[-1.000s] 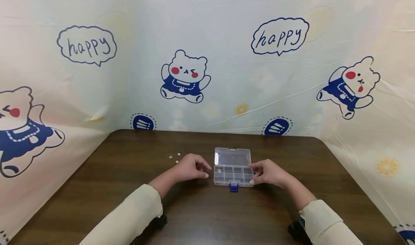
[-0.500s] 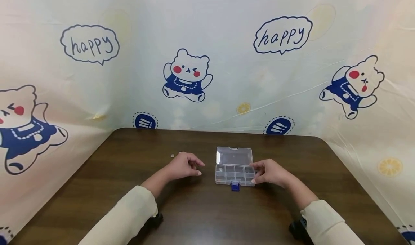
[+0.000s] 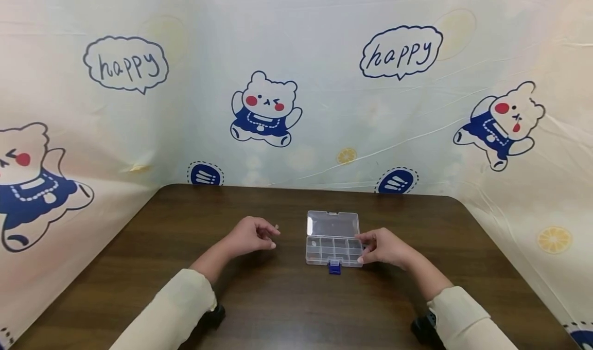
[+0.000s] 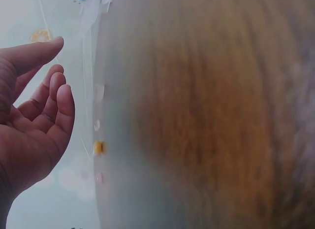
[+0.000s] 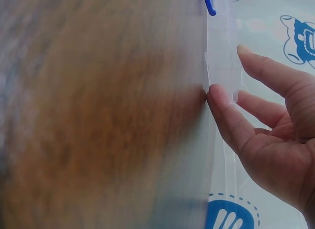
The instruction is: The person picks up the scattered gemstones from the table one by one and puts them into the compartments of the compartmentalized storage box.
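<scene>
A clear plastic compartment box (image 3: 327, 250) stands on the table with its lid (image 3: 332, 224) raised at the back and a blue latch (image 3: 334, 267) at its front. One small pale piece (image 3: 314, 243) shows in the back left compartment. My right hand (image 3: 386, 248) holds the box's right end between thumb and fingers. To the left of the box, my left hand (image 3: 250, 235) hovers over the table, fingers loosely bent. In the left wrist view, thumb and fingertips are apart with nothing between them. Beyond them lie several small pieces, among them a yellow one (image 4: 99, 147) and a pink one (image 4: 100, 178).
A brown wooden table (image 3: 287, 309) carries everything. Behind it and at both sides hangs a pale printed cloth (image 3: 324, 108). One tiny light piece (image 3: 277, 227) shows just past the left fingertips; the left hand hides other pieces in the head view.
My left hand has moved left, away from the box, and now covers the small pieces that showed behind it. The right hand and the box have stayed in place.
</scene>
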Demonstrator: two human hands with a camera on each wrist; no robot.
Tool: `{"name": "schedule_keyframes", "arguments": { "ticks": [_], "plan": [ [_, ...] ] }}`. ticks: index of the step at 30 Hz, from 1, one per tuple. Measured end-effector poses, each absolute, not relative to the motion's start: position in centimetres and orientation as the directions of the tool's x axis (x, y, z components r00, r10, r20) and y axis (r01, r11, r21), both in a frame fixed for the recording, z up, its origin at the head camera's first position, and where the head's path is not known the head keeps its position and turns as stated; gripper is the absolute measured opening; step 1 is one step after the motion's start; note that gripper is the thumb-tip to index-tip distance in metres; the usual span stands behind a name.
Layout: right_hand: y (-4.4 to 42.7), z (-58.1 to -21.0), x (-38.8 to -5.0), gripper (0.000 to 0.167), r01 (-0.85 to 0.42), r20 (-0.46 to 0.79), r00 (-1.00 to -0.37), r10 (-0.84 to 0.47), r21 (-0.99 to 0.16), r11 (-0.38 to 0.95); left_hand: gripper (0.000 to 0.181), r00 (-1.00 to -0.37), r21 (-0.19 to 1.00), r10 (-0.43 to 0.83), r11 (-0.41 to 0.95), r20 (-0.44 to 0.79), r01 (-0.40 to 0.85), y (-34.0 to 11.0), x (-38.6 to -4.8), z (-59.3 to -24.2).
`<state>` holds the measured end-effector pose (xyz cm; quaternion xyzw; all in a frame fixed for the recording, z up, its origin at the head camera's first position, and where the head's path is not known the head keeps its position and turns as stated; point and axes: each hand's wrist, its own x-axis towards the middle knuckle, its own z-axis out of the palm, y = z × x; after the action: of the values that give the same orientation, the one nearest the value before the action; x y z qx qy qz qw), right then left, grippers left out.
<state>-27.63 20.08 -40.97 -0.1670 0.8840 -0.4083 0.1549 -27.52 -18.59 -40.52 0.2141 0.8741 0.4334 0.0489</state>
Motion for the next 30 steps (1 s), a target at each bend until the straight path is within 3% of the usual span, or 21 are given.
{"name": "schedule_keyframes", "arguments": {
  "ticks": [30],
  "plan": [
    [20.0, -41.0, -27.6, 0.066, -0.155, -0.148, -0.897, -0.416, -0.777, 0.61, 0.03, -0.954, 0.72, 0.297, 0.656, 0.033, 0.229, -21.2, -29.2, -40.0]
  ]
}}
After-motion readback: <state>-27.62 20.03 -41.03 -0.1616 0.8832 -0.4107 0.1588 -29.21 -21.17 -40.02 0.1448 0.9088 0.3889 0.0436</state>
